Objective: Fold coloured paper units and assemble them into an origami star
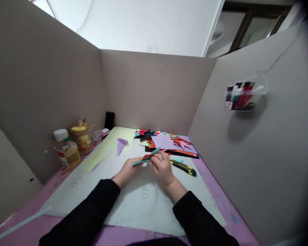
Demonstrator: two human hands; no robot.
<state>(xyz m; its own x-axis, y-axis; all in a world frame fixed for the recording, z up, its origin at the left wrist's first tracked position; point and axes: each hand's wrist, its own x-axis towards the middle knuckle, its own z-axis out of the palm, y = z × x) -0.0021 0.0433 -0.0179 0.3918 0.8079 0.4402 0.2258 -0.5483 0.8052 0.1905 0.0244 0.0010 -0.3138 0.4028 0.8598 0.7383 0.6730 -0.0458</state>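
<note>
Both hands meet over the middle of a white sheet printed with numbers. Between them is a folded paper piece in teal and red, tilted up off the sheet. My left hand is closed on its left side, with the fingertips hidden behind the paper. My right hand, a ring on one finger, pinches the piece's right end. Just right of that hand lies a black and yellow box cutter. Beyond the hands a lilac paper square rests on a heap of coloured folded papers.
At left stand a bottle of yellowish liquid, a lidded tub and a dark phone. Pale yellow paper and a folded lilac piece lie nearby. Grey panels enclose three sides; a plastic holder hangs at right.
</note>
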